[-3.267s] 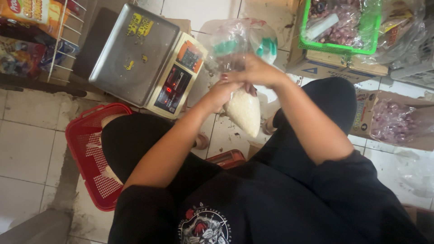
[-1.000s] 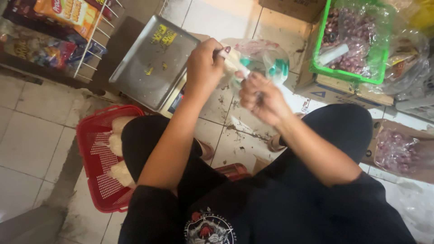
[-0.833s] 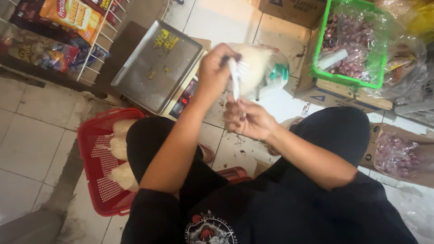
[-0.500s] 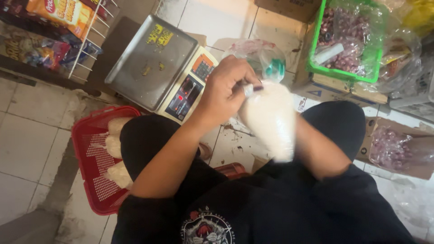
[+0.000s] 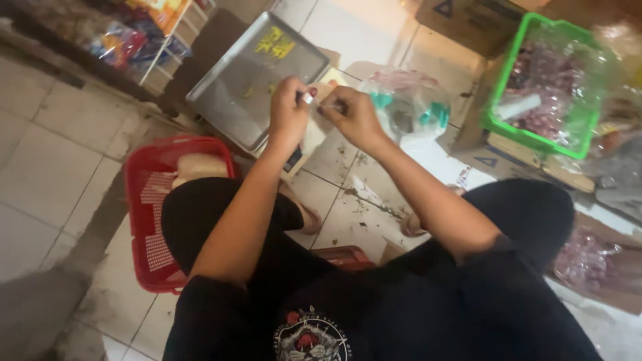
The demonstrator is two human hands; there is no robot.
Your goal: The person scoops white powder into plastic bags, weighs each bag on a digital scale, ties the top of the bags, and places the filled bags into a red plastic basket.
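Reds, greens and grey over pale tiles
A red basket [image 5: 150,227] with lattice sides, a bright green crate [image 5: 498,113] of purplish packets, a grey steel scale pan [image 5: 257,77] with yellow stickers, black clothes with a red-and-white round emblem [image 5: 311,337], off-white floor tiles [image 5: 47,167]

Pale tiled floor [image 5: 47,160], grimy grout; wire rack [image 5: 160,40] of bright packets top left; cardboard boxes [image 5: 468,20] along far edge; dim warm light

Dim, warm indoor light; the whole frame is soft with motion blur, corners darker, pale floor tiles [image 5: 47,167] brightest.
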